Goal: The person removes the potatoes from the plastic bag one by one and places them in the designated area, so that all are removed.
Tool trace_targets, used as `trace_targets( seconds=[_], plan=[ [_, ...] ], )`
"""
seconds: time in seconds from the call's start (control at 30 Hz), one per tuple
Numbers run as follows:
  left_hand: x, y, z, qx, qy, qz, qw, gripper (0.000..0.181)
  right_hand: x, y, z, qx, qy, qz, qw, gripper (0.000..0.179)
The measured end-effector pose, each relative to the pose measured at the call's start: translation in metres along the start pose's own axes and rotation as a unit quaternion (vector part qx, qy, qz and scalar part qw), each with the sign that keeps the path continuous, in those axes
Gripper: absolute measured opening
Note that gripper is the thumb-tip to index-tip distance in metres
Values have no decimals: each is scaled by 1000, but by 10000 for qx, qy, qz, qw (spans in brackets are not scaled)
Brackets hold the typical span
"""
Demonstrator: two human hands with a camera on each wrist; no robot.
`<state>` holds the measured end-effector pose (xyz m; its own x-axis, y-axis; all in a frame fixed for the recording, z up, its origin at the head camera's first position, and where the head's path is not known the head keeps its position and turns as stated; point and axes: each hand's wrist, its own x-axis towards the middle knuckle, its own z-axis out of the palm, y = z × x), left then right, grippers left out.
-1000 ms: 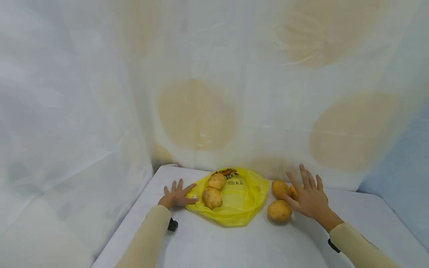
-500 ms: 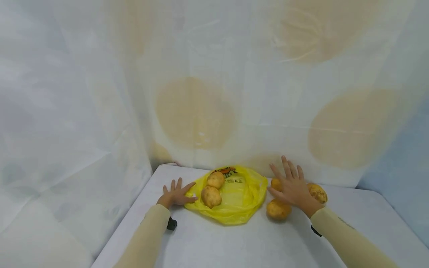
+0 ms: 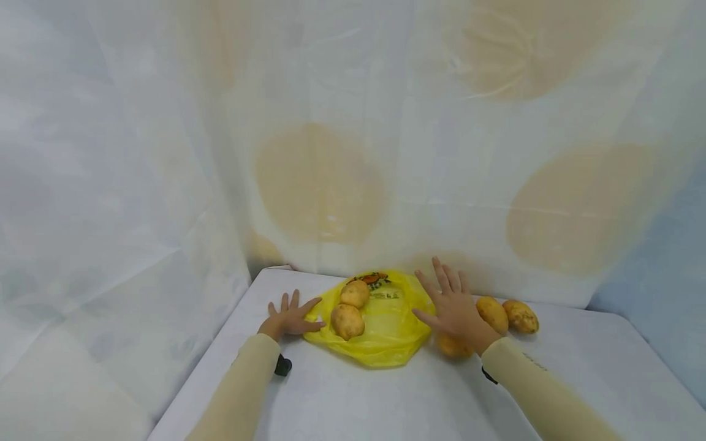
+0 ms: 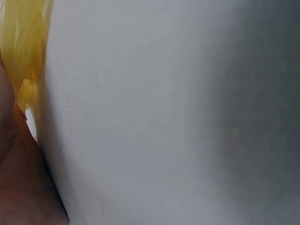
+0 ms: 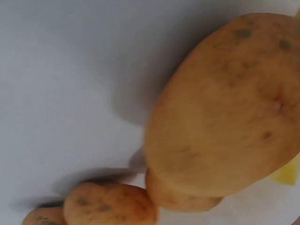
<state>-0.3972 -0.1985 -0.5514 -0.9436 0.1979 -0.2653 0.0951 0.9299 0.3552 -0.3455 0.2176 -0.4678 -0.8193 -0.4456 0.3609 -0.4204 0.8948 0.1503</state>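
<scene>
The bag (image 3: 388, 321), thin wrinkled yellow plastic, lies flat on the table (image 3: 353, 404), immediately left of the right hand (image 3: 455, 311), whose fingers are straight and wide. The left hand (image 3: 292, 319), fingers also wide, touches its left edge. Two rounded potatoes (image 3: 347, 323) rest on it; loose oval potatoes (image 3: 492, 315), spotted, lie beside the right hand and partly beneath.

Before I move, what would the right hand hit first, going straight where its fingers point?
The right hand would probably meet the spotted backdrop behind the table first; the yellow bag lies mostly to its left. Depth is unclear.
</scene>
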Motion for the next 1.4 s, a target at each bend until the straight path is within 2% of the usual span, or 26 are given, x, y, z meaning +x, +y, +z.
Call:
trace_targets(
  seconds=[0.1, 0.23, 0.6, 0.7, 0.8, 0.9, 1.1, 1.23, 1.33, 1.4],
  plan=[
    [0, 3, 0, 20, -4, 39, 10000, 88, 3, -6, 0, -86, 82, -49, 9999, 87],
    [0, 3, 0, 50, -86, -57, 9999, 89, 10, -21, 1, -98, 75, -90, 9999, 87],
    [-3, -2, -6, 27, -110, -113, 9999, 90, 24, -70, 15, 691, -185, -121, 9974, 88],
    [-5, 0, -7, -41, -117, -19, 9999, 90, 24, -78, 17, 886, -166, -137, 9958, 88],
    [-6, 2, -7, -110, -157, 42, 9998, 91, 24, -85, 18, 839, -130, -145, 9963, 87],
    [-7, 4, -5, -81, -156, -1, 9998, 90, 24, -91, 21, 975, -134, -193, 9950, 86],
    [-12, 8, -6, -4, -169, -50, 9998, 87, 26, -109, 28, 1584, -452, -445, 9853, 90],
    [-19, 15, -11, -12, -131, 4, 9999, 87, 31, -119, 25, 1898, -746, -408, 9781, 91],
    [-24, 18, -15, 11, -60, 28, 10000, 85, 36, -128, 21, 2284, -744, -359, 9701, 89],
    [-25, 19, -16, 43, -53, 17, 10000, 84, 38, -133, 19, 2580, -590, -358, 9637, 88]
  ],
)
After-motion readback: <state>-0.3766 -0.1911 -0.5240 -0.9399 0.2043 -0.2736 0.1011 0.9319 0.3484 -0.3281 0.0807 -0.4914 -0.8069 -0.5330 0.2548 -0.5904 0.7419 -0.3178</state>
